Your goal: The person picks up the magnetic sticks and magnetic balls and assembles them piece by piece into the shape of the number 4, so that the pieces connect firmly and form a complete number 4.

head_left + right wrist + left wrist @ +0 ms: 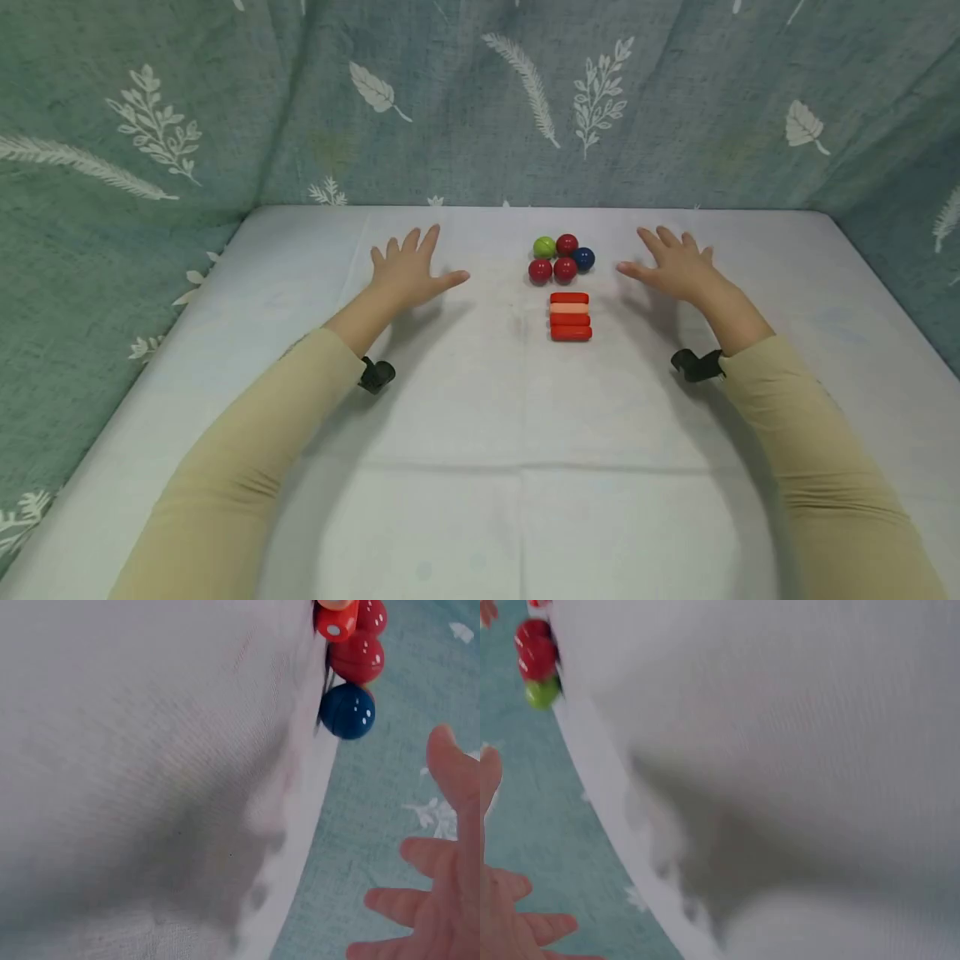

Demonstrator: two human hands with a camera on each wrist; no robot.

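My left hand [407,275] hovers over the table with its fingers spread, left of a cluster of small balls. My right hand [677,268] is spread the same way on the other side, nearest to the dark blue ball [583,259]. Touching or close to it in the cluster are a green ball [544,247] and three red balls, one of them a red ball [540,271] at the front left. Just in front lies a row of short sticks: three red, such as the red stick [571,332], and one peach stick [569,308]. Neither hand holds anything.
A white cloth [465,517] with fold creases covers the table. Behind it and at the sides hangs a green curtain [450,100] with white leaf prints. A dark wrist camera [377,376] sits at the left cuff, another dark camera [696,365] at the right.
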